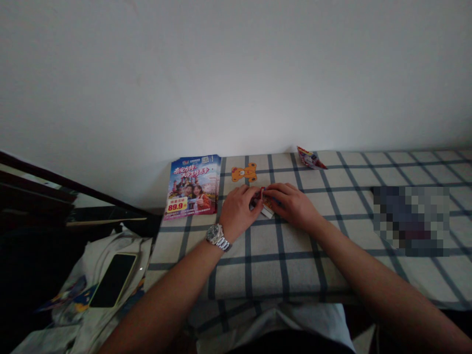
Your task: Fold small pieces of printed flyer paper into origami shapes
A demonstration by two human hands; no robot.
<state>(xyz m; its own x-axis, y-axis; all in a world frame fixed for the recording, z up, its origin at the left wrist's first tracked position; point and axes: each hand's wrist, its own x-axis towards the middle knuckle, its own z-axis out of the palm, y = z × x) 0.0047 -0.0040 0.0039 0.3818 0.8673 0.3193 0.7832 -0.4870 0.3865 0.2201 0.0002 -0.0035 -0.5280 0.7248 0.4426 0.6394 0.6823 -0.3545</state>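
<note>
Over the checked tablecloth (265,275), my left hand (239,204) and my right hand (293,204) meet at the fingertips. Between them is a small box (267,211) with a white end and some yellow, lying slanted and partly covered by my fingers. A narrow red-edged part (262,192) stands up where both hands pinch; I cannot tell whether it belongs to the box. Each hand is closed, with thumb and fingers together. A metal wristwatch (218,237) is on my left wrist. Just beyond my left hand lies a flat orange bear cutout (244,172).
A stack of printed flyers (193,187) lies at the table's left end. A crumpled colourful wrapper (310,159) rests near the wall (236,78). Right of my arm is a blurred-out dark item (409,221). Lower left, a phone (113,280) lies on white fabric or bags.
</note>
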